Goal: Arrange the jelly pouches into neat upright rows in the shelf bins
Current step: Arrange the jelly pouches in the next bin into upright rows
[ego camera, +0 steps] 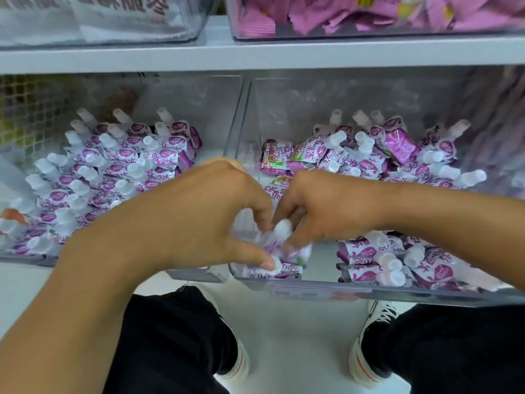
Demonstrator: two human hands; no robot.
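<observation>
Two clear plastic bins stand side by side on the lower shelf. The left bin [196,275] holds several purple-and-white jelly pouches [113,169] with white caps, lined up in rows. The right bin [321,291] holds a loose heap of pouches [377,155] at the back and a few more [397,263] at the front right. My left hand [204,211] and my right hand [321,206] meet at the front left corner of the right bin. Both hands' curled fingers pinch a small cluster of pouches [284,245] there, touching their white caps.
An upper shelf [255,55] carries a clear bin of pink packets [369,15] and a bin of white packets [119,15]. My black trouser legs and white shoes [366,359] are on the pale floor below the bins.
</observation>
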